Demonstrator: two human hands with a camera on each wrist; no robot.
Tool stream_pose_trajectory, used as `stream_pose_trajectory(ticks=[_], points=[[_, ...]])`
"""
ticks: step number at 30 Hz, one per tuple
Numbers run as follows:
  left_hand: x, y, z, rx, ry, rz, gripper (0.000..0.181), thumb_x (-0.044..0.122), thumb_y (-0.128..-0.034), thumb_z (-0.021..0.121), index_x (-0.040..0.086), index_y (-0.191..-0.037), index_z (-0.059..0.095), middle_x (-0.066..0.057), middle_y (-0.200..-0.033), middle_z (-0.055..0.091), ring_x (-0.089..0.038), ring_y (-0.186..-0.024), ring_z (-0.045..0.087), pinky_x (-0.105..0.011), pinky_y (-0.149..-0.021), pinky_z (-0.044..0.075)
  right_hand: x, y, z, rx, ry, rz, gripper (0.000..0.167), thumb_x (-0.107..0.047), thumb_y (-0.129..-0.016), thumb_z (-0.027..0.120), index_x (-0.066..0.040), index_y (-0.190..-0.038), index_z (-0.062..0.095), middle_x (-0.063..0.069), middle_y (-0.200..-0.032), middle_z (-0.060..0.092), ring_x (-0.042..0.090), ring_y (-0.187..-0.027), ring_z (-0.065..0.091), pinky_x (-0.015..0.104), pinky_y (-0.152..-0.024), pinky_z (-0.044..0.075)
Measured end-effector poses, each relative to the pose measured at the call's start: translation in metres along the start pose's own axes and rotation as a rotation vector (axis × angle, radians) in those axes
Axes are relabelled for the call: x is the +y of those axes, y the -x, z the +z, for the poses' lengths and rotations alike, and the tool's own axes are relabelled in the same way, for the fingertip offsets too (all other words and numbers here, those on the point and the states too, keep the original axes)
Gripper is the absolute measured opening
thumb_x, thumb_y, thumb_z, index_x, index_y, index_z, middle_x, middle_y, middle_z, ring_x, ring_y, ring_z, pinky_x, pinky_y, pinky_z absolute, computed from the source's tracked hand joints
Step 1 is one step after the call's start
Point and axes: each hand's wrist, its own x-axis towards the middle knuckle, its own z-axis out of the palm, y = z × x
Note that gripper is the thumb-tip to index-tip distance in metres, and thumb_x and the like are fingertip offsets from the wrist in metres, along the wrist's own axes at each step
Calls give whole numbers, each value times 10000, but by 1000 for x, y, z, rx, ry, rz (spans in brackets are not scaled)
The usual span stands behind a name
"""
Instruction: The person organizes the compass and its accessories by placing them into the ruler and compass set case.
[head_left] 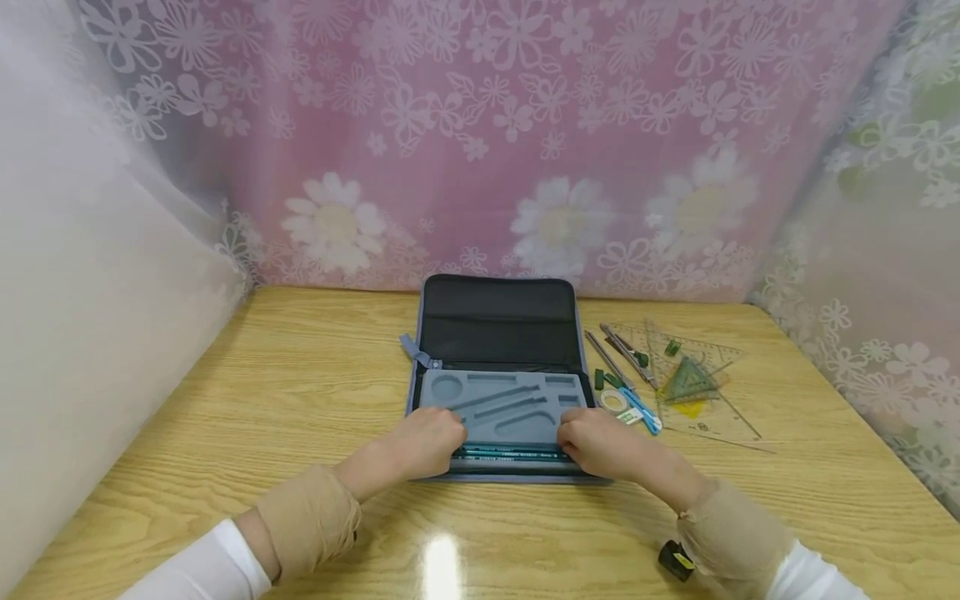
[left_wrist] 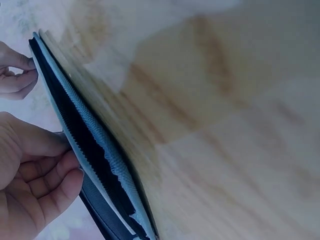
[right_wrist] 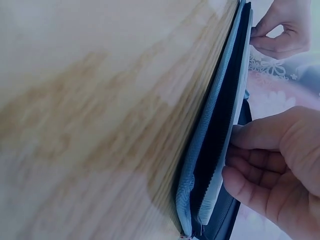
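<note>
A zip case lies unfolded on the table, its black lid leaning back. In its base is a grey-blue moulded tray with a round hollow and several shaped slots. Teal pencils lie along the front of the base. My left hand pinches the tray's left edge between thumb and curled fingers; the left wrist view shows this hand close up. At the opposite edge, my right hand pinches the tray likewise, and the right wrist view shows that hand with its thumb on the pale edge.
Right of the case lie compasses, clear set squares, a small green triangle, a tape roll and blue-handled scissors. A small black object sits near the right forearm. Flowered curtains surround the table.
</note>
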Motion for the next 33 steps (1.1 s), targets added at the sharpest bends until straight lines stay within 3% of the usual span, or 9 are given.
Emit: stream_pose_trajectory(ticks=[9, 18, 28, 33], points=[[-2, 0, 2, 31, 15, 10, 307, -97, -694, 626, 138, -547, 494, 57, -553, 377, -66, -519, 243, -202, -453, 256, -2, -1, -2, -24, -9, 31, 213, 42, -794, 660, -121, -665, 614, -72, -635, 440, 31, -550, 417, 183, -499, 360], [-4, 0, 2, 47, 38, 5, 390, -114, -692, 617, 159, -527, 393, 67, -547, 315, -72, -532, 202, -200, -469, 222, 0, 1, 0, 11, -14, 15, 183, 42, -793, 665, -111, -701, 628, -56, -666, 491, 66, -602, 499, 193, -536, 428], [-6, 0, 2, 28, 141, -19, 485, -136, -709, 558, 183, -562, 224, 64, -589, 173, -79, -551, 163, -201, -489, 169, 6, 4, 3, 9, -129, 12, 283, 50, -820, 629, -155, -668, 507, -101, -662, 373, 24, -583, 301, 206, -533, 280], [-5, 0, 3, 28, 154, -32, 471, -117, -747, 550, 181, -566, 233, 60, -594, 182, -80, -554, 172, -202, -491, 181, 10, 8, 4, 58, -169, -8, 243, 52, -813, 638, -141, -688, 562, -90, -673, 412, 20, -592, 331, 196, -530, 318]])
